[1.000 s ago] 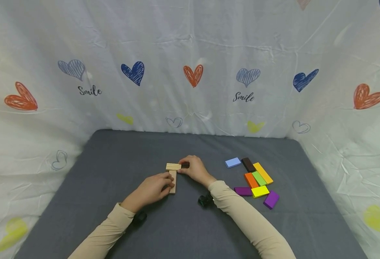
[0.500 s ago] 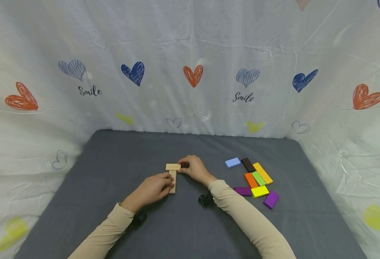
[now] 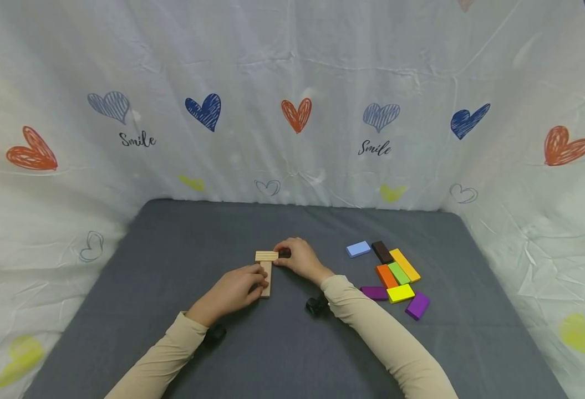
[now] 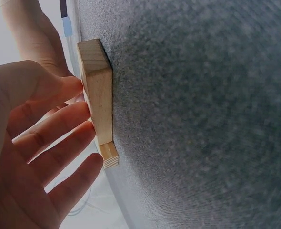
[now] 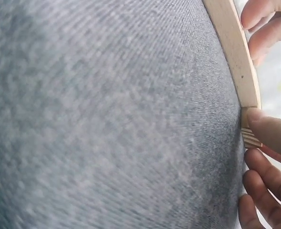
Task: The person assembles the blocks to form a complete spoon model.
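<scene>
On the grey cloth-covered tabletop (image 3: 272,354), a smooth pale wooden block (image 3: 266,293) butts a ridged pale wooden block (image 3: 266,256), T-shaped. Left hand (image 3: 234,288), fingers extended, touches the smooth one, likely bracing; right hand (image 3: 300,260) pinches the ridged one's end, probably aligning.

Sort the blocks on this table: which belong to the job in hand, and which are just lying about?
In the job, it seems:
crosswise plain wooden block, held by the right hand
lengthwise plain wooden block, touched by the left hand

Just lying about:
light-blue block
dark-brown block
amber block
orange block
green block
yellow block
left purple block
right purple block
</scene>
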### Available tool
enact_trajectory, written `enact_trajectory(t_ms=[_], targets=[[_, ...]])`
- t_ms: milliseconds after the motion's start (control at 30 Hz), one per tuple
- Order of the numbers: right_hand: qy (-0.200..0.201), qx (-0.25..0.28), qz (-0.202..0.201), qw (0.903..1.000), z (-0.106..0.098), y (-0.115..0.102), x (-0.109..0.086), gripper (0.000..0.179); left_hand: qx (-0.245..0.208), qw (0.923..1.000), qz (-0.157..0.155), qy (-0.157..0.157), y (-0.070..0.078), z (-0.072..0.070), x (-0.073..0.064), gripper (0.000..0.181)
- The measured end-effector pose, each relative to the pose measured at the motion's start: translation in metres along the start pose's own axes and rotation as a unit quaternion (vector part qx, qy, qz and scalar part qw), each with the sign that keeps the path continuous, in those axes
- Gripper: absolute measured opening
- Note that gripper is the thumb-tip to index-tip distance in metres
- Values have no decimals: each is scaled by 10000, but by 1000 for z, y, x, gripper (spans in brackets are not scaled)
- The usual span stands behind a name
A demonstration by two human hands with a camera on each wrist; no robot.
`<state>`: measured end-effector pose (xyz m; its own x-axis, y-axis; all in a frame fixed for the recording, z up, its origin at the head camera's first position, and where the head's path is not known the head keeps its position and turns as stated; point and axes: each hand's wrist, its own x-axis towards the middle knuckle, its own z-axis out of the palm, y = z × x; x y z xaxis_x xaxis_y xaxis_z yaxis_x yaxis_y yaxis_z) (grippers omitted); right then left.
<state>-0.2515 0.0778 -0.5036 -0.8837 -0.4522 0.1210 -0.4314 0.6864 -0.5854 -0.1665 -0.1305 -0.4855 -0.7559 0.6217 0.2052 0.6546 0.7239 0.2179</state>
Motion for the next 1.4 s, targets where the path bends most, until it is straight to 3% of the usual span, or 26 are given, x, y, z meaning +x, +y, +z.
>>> enact_trajectory(t_ms=[267,433,700,933,1133,1400], targets=[[-187,-24,29,9998,-4,-3,0,30,-17,9999,-49,-90,-1,-1,0,9],[-291,-25,-181,9994,-9,-3,-4,37,-14,10000,-37,-63,-1,-1,0,9],[-196,59,-592,9980,-29,3,-27,40,-37,10000,-24,-18,-2,-3,0,10],[-42,454,-464,9979,-63,19,-70,42,-24,9999,107,20,-2,0,-1,10],[676,441,-212,9965,-99,50,-122,38,-12,10000,61,-28,-1,0,0,11],[1630,-29,801,9834,-139,99,-181,35,84,9999,35,-129,-1,-1,2,11]])
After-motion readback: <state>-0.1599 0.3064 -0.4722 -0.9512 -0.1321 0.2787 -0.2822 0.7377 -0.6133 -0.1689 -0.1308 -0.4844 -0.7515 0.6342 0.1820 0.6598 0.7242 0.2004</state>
